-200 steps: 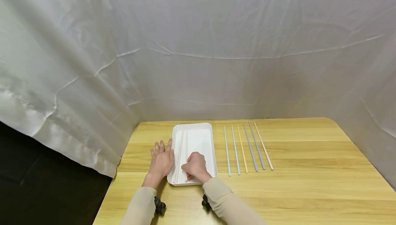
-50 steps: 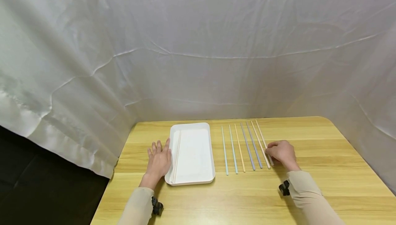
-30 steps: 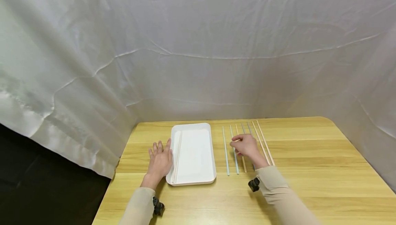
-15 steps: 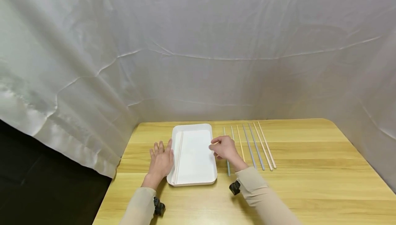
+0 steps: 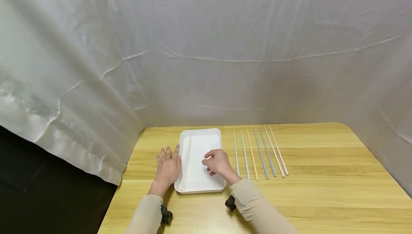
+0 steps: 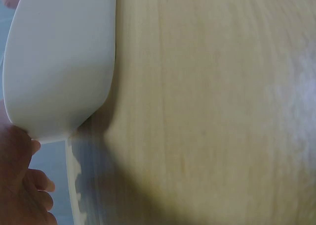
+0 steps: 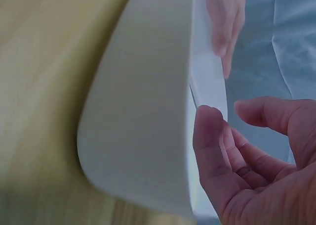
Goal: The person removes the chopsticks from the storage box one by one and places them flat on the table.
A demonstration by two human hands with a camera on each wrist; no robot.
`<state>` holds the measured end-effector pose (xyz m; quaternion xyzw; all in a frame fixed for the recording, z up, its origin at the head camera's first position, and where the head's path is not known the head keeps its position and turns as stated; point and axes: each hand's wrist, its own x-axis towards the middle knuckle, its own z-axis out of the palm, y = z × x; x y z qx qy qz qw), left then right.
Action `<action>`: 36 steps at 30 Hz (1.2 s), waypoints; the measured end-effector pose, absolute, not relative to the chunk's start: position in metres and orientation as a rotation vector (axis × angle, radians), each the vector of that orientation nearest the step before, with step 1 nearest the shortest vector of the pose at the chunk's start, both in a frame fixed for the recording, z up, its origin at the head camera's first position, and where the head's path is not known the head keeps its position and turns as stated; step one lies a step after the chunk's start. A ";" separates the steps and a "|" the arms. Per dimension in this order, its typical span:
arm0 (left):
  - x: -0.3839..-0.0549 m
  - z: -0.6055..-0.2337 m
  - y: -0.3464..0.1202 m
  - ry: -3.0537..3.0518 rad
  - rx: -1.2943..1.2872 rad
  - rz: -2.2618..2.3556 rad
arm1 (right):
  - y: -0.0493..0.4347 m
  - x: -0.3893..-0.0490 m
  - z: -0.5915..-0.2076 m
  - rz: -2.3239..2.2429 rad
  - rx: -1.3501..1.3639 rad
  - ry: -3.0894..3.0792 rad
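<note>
My left hand [image 5: 168, 169] lies with straight, spread fingers along the left rim of a white tray [image 5: 206, 187]. In the left wrist view, that hand [image 6: 19, 180] touches the tray's outer wall [image 6: 59, 62]. Two pale chopsticks [image 5: 185, 166] lie side by side along the tray's left side. Over the tray's right half hovers my right hand [image 5: 219, 163], its fingers loosely bent. The right wrist view shows a gap between thumb [image 7: 261, 111] and forefinger [image 7: 208, 146], with nothing held there.
To the tray's right, a spaced row of chopsticks lies on the wooden table [image 5: 322, 177]: two light blue [image 5: 245, 155], one yellow [image 5: 252, 155], two purple-blue [image 5: 268, 152] and two pale wood [image 5: 278, 150]. A grey-white curtain [image 5: 225, 84] hangs behind the table.
One pale chopstick has gone from the tray to the row's right end. My right hand let go of it there and moved left, back over the tray. My left hand stays put.
</note>
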<state>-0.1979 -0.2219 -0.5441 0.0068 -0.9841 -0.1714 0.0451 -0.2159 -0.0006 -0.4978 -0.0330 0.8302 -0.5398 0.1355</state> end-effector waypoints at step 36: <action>-0.197 -0.544 -0.220 -2.996 0.021 -0.484 | -0.060 -0.200 -0.524 -1.634 0.028 2.205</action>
